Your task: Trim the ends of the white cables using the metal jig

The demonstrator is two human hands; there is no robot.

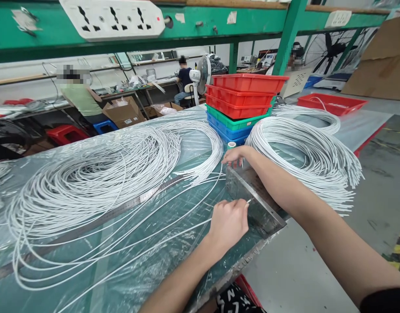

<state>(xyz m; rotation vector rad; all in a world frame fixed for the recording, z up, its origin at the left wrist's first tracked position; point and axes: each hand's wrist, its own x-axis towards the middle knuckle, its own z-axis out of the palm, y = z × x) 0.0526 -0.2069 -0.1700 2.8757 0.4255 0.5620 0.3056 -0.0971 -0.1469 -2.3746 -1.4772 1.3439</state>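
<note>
My left hand [229,221] is closed in a fist round a white cable [200,225], whose short tip sticks out by the thumb. That tip points at the near face of a metal block [252,198] on the table's edge. Beyond the block's far end, my right hand [235,155] reaches over with its fingers bent down. A second white cable [216,184] rises to its fingertips, which appear to pinch its end. Several loose cables run left from here to a large coil of white cable [98,174]. A smaller bundle [216,148] lies just left of my right hand.
Stacked red, green and blue trays [241,102] stand behind my right hand, near a small tape roll [231,145]. Another cable coil [304,152] overhangs the table on the right. A long steel ruler [121,208] lies under the cables. A green beam [200,19] with sockets crosses above.
</note>
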